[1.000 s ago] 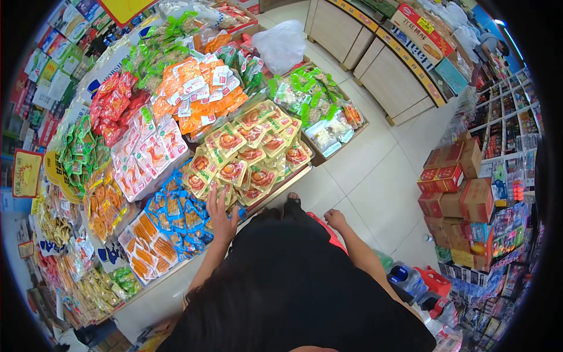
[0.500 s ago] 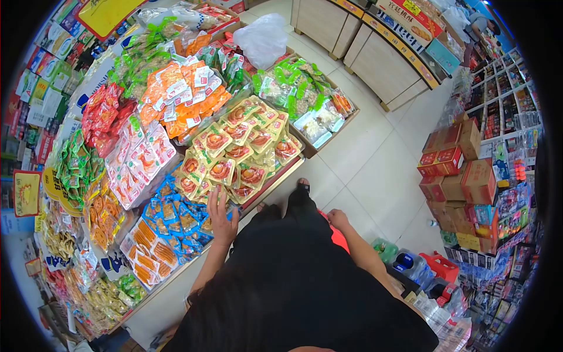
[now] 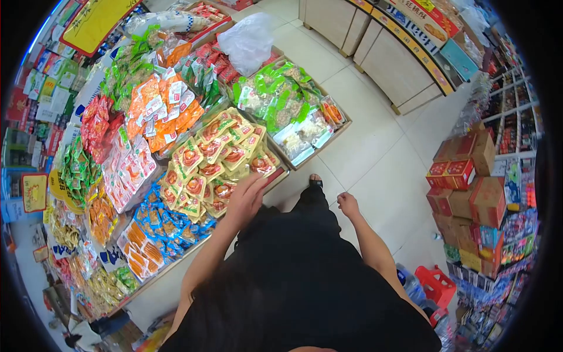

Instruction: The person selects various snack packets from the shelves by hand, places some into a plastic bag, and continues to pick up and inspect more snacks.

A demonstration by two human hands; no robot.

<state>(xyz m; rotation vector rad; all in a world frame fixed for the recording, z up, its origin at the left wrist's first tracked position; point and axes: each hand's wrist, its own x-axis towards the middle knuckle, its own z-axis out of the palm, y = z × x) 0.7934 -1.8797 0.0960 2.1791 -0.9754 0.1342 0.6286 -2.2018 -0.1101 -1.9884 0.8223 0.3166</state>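
My left hand (image 3: 246,198) is over the front edge of the display, beside the yellow-and-red snack packs (image 3: 224,186); its fingers are stretched out and slightly bent, with nothing seen in them. Low in front of my body, over the floor, my right hand (image 3: 348,205) has its fingers curled in and shows nothing held. Blue packs (image 3: 167,220) lie to the left of the yellow ones. Beyond them are pink-and-white packs (image 3: 130,167) and orange packs (image 3: 164,111). A box of green-topped bags (image 3: 281,105) stands at the display's right end.
A white plastic bag (image 3: 246,44) rests on the far boxes. Wooden counters (image 3: 393,67) stand across the tiled floor (image 3: 375,146). Stacked cartons (image 3: 469,199) and shelves line the right side. A red plastic stool (image 3: 435,286) is at the lower right. People are partly visible at the lower left.
My left hand has moved right along the display edge, off the blue packs. My right hand has shifted forward, and the red thing beside it no longer shows. The view has shifted too.
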